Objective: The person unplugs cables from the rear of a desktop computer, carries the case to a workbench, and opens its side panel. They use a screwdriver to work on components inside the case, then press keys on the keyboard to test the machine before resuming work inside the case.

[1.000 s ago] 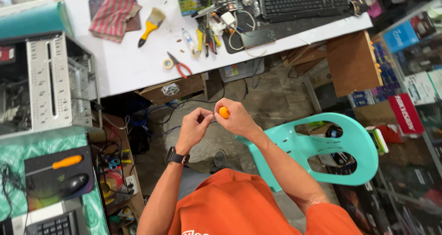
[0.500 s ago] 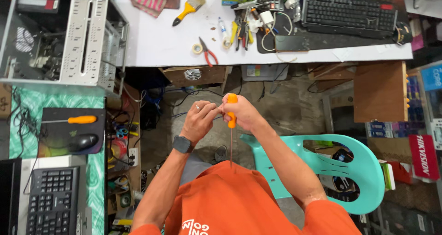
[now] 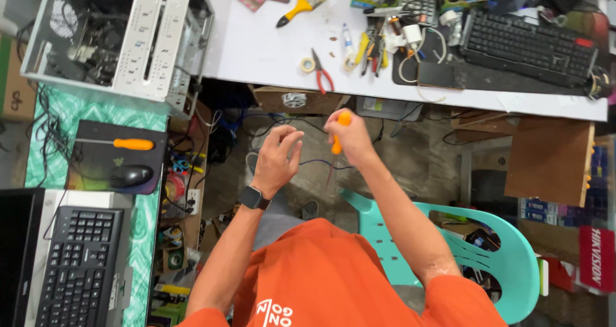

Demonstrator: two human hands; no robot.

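My right hand (image 3: 354, 149) is closed around an orange-handled screwdriver (image 3: 338, 136), held upright with the thin shaft pointing down toward my lap. My left hand (image 3: 277, 159), with a black watch on the wrist, hovers just left of it, fingers spread and holding nothing. Both hands are raised in front of my orange shirt, below the edge of the white table (image 3: 256, 51). The screwdriver's tip is too thin to make out.
An open computer case (image 3: 122, 38) sits at the table's left end. Red pliers (image 3: 323, 75), a tape roll (image 3: 308, 64), a yellow brush (image 3: 300, 4), several tools and a black keyboard (image 3: 529, 45) lie on the table. A teal chair (image 3: 513, 263) stands at right; a second orange screwdriver (image 3: 131, 144), a mouse (image 3: 130, 175) and a keyboard (image 3: 77, 263) at left.
My left hand has come off the screwdriver and opened, drifting left. My right hand now holds the tool alone. The view has shifted, showing more of the table's right side.
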